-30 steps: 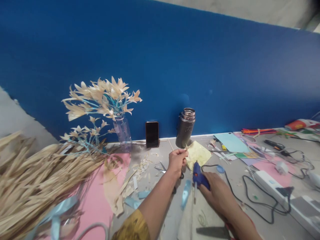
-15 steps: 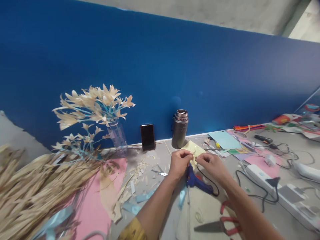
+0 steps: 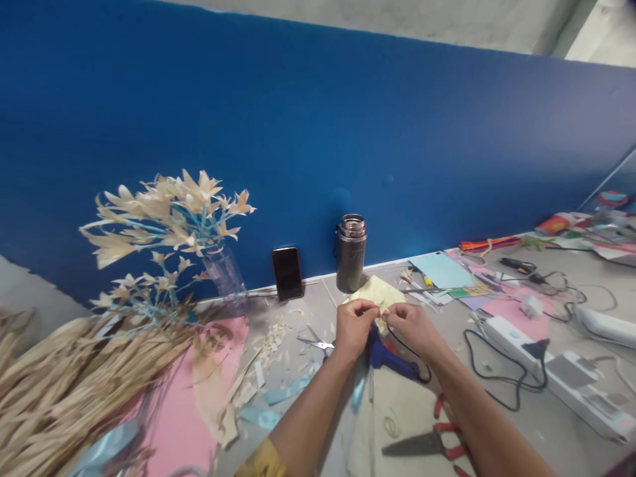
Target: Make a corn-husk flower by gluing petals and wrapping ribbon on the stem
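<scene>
My left hand [image 3: 356,326] and my right hand [image 3: 411,324] meet fingertip to fingertip over a pale yellow paper [image 3: 380,289]. Both hands are closed in a pinch, and whatever sits between the fingertips is too small to make out. Just below them lies a blue glue gun [image 3: 395,361], its nose partly hidden by my left hand and its black cord curving under my right wrist. Red-handled scissors [image 3: 422,442] rest nearer me, beside my right forearm. A smaller pair of silver scissors [image 3: 318,343] lies left of my left hand.
An open metal flask [image 3: 350,255] and a phone [image 3: 287,273] stand by the blue wall. Pale flowers [image 3: 169,212] rise from a clear vase [image 3: 224,278] at left, above dried husks [image 3: 64,384]. A power strip [image 3: 556,377] with cords lies at right.
My right hand has moved left, so its fingertips now come close against those of my left hand. The whole view has shifted slightly.
</scene>
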The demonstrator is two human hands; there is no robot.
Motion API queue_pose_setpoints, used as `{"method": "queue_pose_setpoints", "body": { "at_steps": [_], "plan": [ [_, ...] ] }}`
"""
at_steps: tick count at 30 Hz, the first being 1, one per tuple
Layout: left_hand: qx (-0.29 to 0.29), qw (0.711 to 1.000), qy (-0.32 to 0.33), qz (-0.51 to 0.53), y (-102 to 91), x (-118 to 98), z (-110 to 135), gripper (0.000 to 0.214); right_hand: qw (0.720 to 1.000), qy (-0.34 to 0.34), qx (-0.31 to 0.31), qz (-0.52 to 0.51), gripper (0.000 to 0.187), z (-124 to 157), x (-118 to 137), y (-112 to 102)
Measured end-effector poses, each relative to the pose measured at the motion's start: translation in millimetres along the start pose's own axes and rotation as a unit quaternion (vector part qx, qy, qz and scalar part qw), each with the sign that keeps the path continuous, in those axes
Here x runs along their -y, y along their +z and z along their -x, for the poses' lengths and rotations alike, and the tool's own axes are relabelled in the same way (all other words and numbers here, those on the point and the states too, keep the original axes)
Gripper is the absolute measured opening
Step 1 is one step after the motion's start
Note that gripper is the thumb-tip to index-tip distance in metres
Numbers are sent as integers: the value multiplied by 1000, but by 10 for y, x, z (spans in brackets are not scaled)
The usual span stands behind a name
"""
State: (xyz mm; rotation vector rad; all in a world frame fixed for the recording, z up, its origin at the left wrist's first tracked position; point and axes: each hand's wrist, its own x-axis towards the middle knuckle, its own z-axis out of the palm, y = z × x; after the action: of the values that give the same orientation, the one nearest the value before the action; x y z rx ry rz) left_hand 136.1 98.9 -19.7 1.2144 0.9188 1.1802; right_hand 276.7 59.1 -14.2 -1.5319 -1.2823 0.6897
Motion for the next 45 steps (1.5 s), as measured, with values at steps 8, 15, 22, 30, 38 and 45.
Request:
{"method": "queue_pose_setpoints", "body": {
  "at_steps": [8, 15, 22, 30, 38, 45],
  "plan": [
    [61, 998, -20, 16, -171, -99, 307, 12, 987, -79, -58, -125, 22, 77, 24, -96],
    [44, 998, 44, -19, -167, -196, 343, 9, 977, -145, -19, -155, 14, 217, 143, -61],
    [35, 987, 132, -90, -212, -310, 348, 10, 974, -170, -27, -149, 15, 240, 185, -70],
    [52, 984, 137, -100, -227, -353, 343, 11, 975, -180, -21, -128, 16, 258, 178, -60],
    [46, 988, 116, -91, -235, -325, 333, 10, 973, -191, 7, -125, 14, 242, 138, -47],
    [67, 984, 131, -98, -250, -312, 331, 11, 973, -191, 22, -126, 14, 249, 132, -60]
  ]
}}
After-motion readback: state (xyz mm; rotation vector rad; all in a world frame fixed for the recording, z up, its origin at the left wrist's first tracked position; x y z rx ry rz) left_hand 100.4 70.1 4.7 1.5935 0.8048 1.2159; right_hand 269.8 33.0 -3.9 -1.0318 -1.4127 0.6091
